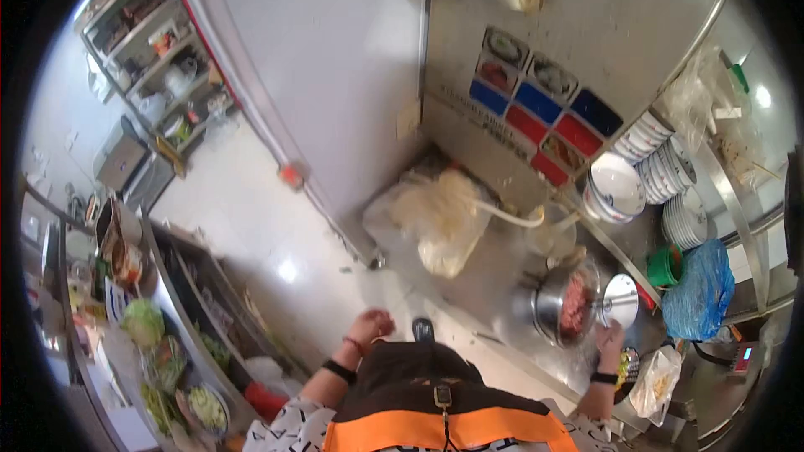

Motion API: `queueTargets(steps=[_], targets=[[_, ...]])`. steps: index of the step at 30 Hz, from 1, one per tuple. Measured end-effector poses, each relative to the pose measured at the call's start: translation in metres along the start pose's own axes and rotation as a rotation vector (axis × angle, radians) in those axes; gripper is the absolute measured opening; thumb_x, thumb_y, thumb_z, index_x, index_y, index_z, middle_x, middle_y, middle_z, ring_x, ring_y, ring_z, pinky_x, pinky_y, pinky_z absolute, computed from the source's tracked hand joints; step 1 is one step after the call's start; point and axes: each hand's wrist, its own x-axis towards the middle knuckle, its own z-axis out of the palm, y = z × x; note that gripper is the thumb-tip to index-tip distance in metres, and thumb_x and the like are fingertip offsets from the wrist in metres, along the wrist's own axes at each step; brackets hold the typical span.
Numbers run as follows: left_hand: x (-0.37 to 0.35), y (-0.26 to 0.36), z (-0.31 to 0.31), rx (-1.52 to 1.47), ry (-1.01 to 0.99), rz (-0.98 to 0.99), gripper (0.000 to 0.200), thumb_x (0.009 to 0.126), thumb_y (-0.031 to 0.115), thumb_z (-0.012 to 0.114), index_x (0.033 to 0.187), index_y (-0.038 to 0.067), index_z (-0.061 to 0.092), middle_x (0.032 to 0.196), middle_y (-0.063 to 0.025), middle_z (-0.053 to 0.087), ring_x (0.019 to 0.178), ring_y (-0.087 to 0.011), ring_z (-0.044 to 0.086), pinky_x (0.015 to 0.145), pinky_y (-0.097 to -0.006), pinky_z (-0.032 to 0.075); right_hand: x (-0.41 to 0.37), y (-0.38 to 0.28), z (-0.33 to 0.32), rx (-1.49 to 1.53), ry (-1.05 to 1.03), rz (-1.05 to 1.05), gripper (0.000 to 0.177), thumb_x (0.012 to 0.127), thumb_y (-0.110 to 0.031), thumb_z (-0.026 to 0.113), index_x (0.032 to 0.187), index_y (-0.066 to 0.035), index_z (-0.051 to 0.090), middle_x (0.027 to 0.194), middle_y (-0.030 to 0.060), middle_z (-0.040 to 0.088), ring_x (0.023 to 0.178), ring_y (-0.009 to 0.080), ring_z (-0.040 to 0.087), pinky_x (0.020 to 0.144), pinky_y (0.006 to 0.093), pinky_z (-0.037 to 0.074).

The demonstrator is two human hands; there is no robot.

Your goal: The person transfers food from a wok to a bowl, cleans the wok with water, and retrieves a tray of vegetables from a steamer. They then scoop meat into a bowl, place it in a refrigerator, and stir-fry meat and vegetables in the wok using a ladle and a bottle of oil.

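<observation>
My right hand [610, 338] is closed at the right, beside a steel bowl [548, 305] of raw minced meat [574, 305]. A thin utensil reaches from the fingers toward the meat, and a white plate [621, 300] lies just beyond the hand. My left hand [373, 326] hangs over the floor near my apron [419, 368], touching nothing that I can see; its fingers look loosely curled and are blurred.
Stacked bowls [615, 187], a green cup [665, 265] and a blue plastic bag [699, 291] stand at the right. A large plastic bag [444, 255] sits on the steel counter ahead. Cabbage [143, 321] and other vegetables are at the left.
</observation>
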Motion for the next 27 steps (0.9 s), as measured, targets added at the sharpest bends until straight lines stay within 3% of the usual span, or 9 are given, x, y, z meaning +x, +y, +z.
queueTargets(steps=[2,4,5,10,14,17,20,22,27], targets=[[0.012,-0.009,-0.007,0.0,-0.039,-0.076,0.016,0.08,0.006,0.055,0.095,0.0,0.052,0.082,-0.0106,0.06,0.068,-0.02,0.06,0.062,-0.0307,0.051,-0.02,-0.082,-0.02,-0.212,0.261,-0.383,0.026,0.081,-0.011,0.056,0.103,0.002,0.052,0.084,0.0094,0.058,0.075,0.0172,0.056,0.068,0.0286,0.047],[0.019,-0.002,-0.014,0.017,-0.045,-0.146,0.022,0.081,0.007,0.055,0.101,-0.001,0.051,0.087,-0.0135,0.061,0.074,-0.0243,0.063,0.066,-0.0323,0.053,-0.063,-0.211,-0.015,0.094,0.169,-0.706,0.025,0.082,-0.008,0.055,0.103,0.005,0.053,0.085,0.0108,0.06,0.077,0.0181,0.058,0.074,0.0292,0.047],[0.03,-0.007,-0.025,0.03,-0.058,-0.153,0.024,0.081,0.007,0.055,0.103,-0.002,0.051,0.088,-0.0145,0.061,0.075,-0.0251,0.063,0.066,-0.0323,0.053,-0.098,-0.28,0.003,0.511,0.045,-0.715,0.022,0.085,-0.007,0.053,0.103,0.004,0.055,0.091,0.011,0.061,0.084,0.0187,0.06,0.077,0.028,0.047],[0.042,0.063,-0.057,0.075,-0.161,-0.15,0.02,0.083,0.009,0.055,0.101,0.001,0.052,0.089,-0.0135,0.061,0.081,-0.0239,0.062,0.07,-0.0323,0.053,-0.151,-0.508,0.108,1.025,-0.48,-0.695,0.047,0.085,-0.02,0.057,0.122,0.005,0.042,0.115,0.0127,0.055,0.109,0.0167,0.049,0.092,0.0259,0.038],[0.033,0.122,-0.126,0.123,-0.104,0.115,0.02,0.082,0.007,0.056,0.1,0.0,0.051,0.086,-0.0118,0.06,0.074,-0.0212,0.062,0.064,-0.0286,0.051,-0.182,-0.654,0.149,0.839,0.167,-1.182,0.042,0.083,-0.025,0.057,0.109,0.007,0.047,0.103,0.0131,0.056,0.094,0.0185,0.052,0.083,0.0314,0.04],[0.031,0.148,-0.196,0.148,0.03,0.14,0.022,0.08,0.006,0.057,0.1,0.0,0.05,0.084,-0.0105,0.059,0.073,-0.019,0.062,0.062,-0.0265,0.05,-0.2,-0.726,0.166,0.479,0.205,-1.123,0.053,0.082,-0.029,0.057,0.119,0.006,0.041,0.108,0.0146,0.055,0.096,0.0195,0.052,0.084,0.0308,0.04],[0.032,0.17,-0.227,0.196,0.046,0.122,0.022,0.079,0.006,0.058,0.098,0.0,0.05,0.083,-0.0104,0.059,0.073,-0.0189,0.062,0.062,-0.026,0.05,-0.173,-0.738,0.198,0.531,0.778,-1.211,0.051,0.083,-0.028,0.056,0.125,-0.002,0.041,0.101,0.0099,0.057,0.089,0.0167,0.052,0.078,0.0289,0.042],[0.041,0.18,-0.23,0.209,0.023,0.117,0.021,0.078,0.006,0.058,0.097,0.0,0.051,0.083,-0.0103,0.059,0.073,-0.019,0.062,0.062,-0.0258,0.05,-0.229,-0.689,0.167,0.777,0.045,-1.297,0.048,0.085,-0.026,0.054,0.126,-0.004,0.041,0.098,0.0057,0.056,0.087,0.0135,0.051,0.077,0.0262,0.041],[0.081,0.169,-0.209,0.296,-0.289,-0.011,0.027,0.077,0.006,0.059,0.102,-0.002,0.051,0.085,-0.0117,0.06,0.074,-0.0209,0.063,0.061,-0.0267,0.051,-0.348,-0.53,0.092,0.865,0.307,-1.236,0.049,0.09,-0.02,0.048,0.131,0.002,0.033,0.113,0.0101,0.051,0.095,0.0148,0.052,0.083,0.028,0.042]])
